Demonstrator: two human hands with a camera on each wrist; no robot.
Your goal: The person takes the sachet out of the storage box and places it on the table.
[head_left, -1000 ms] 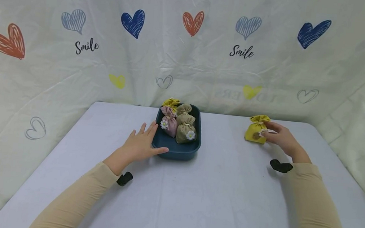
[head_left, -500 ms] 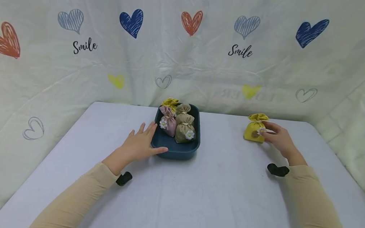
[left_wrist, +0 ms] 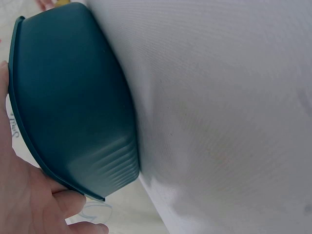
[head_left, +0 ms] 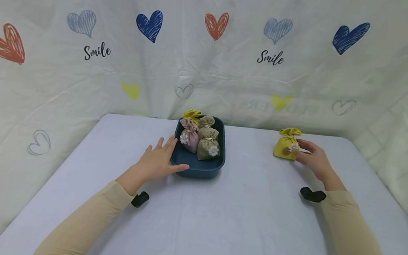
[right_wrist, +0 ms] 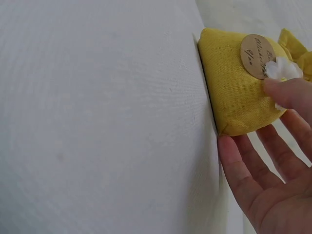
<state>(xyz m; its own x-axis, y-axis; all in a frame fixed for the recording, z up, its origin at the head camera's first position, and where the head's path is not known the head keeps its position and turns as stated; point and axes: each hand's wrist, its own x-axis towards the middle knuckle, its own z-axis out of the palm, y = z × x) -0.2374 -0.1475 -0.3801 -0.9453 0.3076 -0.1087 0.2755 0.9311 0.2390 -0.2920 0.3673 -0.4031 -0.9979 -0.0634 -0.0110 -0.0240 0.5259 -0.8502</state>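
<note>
My left hand [head_left: 154, 161] rests with spread fingers on the left rim of a dark teal plastic tub [head_left: 200, 174]; its outer wall fills much of the left wrist view. Inside sit small drawstring pouches: a pink one [head_left: 189, 141] with a white flower, two olive-beige ones, the front one [head_left: 207, 146] also flowered, and a yellow one [head_left: 191, 115] at the back. At the right, another yellow pouch [head_left: 284, 148] stands upright on the table. My right hand [head_left: 315, 159] is at its right side, fingers fairly straight, thumb over the white flower [right_wrist: 282, 69].
A white-covered table [head_left: 217, 226] lies under everything. Behind it hangs a pale sheet [head_left: 231, 69] printed with hearts and "Smile". Dark wrist-worn pieces show beside each sleeve, such as the right one [head_left: 312, 195].
My right hand has shifted slightly to the right against the yellow pouch, which stays in place. The left hand and the tub hold still.
</note>
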